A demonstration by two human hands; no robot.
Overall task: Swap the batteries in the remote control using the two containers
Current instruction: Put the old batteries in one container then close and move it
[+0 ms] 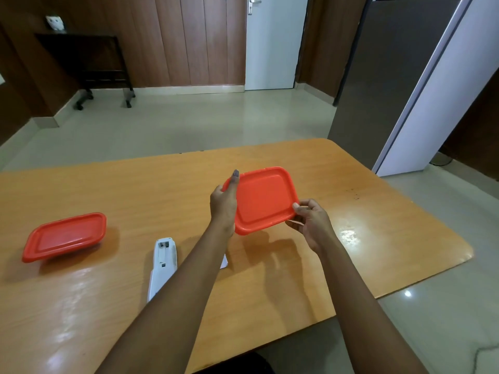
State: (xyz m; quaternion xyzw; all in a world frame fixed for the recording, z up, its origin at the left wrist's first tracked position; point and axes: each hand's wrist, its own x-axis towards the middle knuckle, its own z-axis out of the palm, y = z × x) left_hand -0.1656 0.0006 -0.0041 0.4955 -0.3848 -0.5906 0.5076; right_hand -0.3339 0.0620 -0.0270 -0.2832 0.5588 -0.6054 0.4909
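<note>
An orange-lidded container (266, 198) is held above the wooden table (378, 211), tilted toward me so that its lid faces the camera. My left hand (224, 203) grips its left edge and my right hand (310, 220) pinches its lower right corner. Its contents are hidden. A second orange-lidded container (64, 237) rests shut on the table at the left. The white remote control (163, 263) lies face down between them with its battery bay uncovered and empty. A white piece (224, 261), mostly hidden by my left forearm, lies beside it.
The table's far edge and rounded right corner border a tiled floor. A grey and white partition (405, 85) stands at the back right. A dark side table (89, 60) stands against the wood-panelled wall at the far left.
</note>
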